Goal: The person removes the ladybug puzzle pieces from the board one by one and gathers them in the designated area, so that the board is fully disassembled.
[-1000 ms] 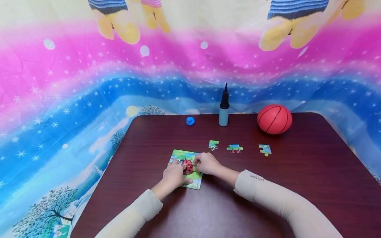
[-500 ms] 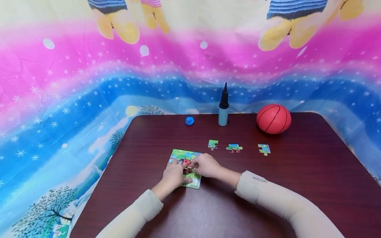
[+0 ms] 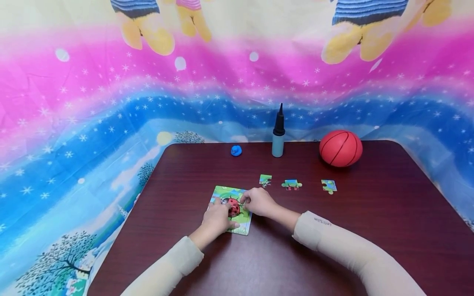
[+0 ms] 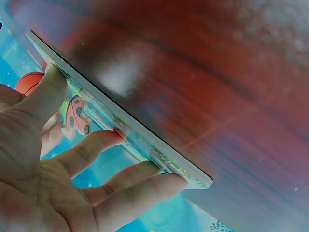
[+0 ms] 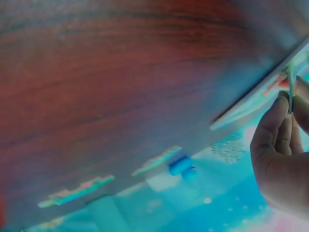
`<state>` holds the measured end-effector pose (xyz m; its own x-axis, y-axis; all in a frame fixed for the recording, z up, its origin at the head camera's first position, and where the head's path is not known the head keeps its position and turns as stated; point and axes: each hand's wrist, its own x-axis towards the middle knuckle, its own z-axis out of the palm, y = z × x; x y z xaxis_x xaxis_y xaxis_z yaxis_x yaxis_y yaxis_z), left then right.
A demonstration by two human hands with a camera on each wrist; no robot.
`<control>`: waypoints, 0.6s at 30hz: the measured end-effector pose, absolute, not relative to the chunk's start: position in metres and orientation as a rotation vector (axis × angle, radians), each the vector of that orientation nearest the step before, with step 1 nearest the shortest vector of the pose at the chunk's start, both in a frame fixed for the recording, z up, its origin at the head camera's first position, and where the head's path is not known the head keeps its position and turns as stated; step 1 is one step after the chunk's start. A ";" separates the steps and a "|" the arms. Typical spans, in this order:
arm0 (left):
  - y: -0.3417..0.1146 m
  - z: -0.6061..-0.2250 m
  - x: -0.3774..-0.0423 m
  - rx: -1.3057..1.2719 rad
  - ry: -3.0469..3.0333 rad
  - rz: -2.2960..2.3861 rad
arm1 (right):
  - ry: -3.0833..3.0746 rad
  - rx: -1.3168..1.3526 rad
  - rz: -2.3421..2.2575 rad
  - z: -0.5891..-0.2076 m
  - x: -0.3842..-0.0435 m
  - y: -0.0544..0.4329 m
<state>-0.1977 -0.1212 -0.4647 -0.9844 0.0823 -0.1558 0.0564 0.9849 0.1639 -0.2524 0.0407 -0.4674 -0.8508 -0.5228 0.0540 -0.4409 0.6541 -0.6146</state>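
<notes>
A square ladybug jigsaw board [image 3: 242, 227], mostly green, lies on the table under both hands. My left hand [image 3: 216, 218] rests on its left part, thumb and fingers spread; in the left wrist view the fingertips [image 4: 175, 181] press on its face. At the board's right side, my right hand [image 3: 259, 202] pinches a jigsaw piece [image 5: 291, 87] between thumb and fingers. The left wrist view shows this piece with red, black-spotted ladybug print [image 4: 76, 116], tilted up from the board. The fingers cover part of the ladybug picture.
Three loose jigsaw pieces lie beyond the right hand: a left one [image 3: 265, 180], a middle one [image 3: 292, 184] and a right one [image 3: 329, 186]. Along the far edge stand a blue rubber duck [image 3: 236, 151], a hand pump [image 3: 277, 144] and a red ball [image 3: 340, 148]. A printed cloth [image 3: 229, 102] hangs behind.
Half a second ago the right hand's piece tipped up, breaking the ladybug picture; now it lies flatter in the head view. The right hand shifted slightly away; the left hand stayed put.
</notes>
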 end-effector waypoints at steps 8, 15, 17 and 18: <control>-0.121 -0.464 -0.199 0.091 2.967 0.215 | 2.797 -0.951 -0.859 -0.462 -0.244 0.039; -0.119 -0.466 -0.198 0.082 2.964 0.203 | 2.732 -0.796 -0.998 -0.475 -0.261 0.046; -0.119 -0.467 -0.198 0.085 2.968 0.201 | 2.717 -0.744 -1.036 -0.476 -0.267 0.048; -0.119 -0.467 -0.199 0.085 2.970 0.203 | 2.708 -0.718 -1.059 -0.475 -0.270 0.050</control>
